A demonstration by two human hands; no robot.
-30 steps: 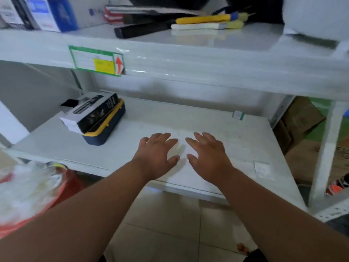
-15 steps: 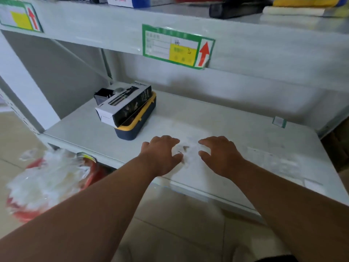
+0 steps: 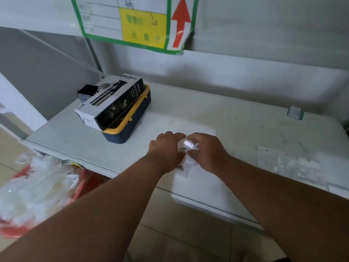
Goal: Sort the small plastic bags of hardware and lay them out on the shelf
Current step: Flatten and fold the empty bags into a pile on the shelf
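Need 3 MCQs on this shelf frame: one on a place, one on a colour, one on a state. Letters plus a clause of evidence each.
1. Where does the spray bottle box lie?
A. on top of the blue and yellow case
B. on the floor
C. on the shelf above

2. What colour is the arrow on the label?
A. blue
B. red
C. black

3. What are the hands doing?
A. hanging idle
B. lifting the case
C. both holding a small clear bag

Answers:
1 A, the box rests on the blue and yellow case at the shelf's left.
2 B, a red arrow points up.
3 C, the left hand and right hand have fingers curled round the small clear bag.
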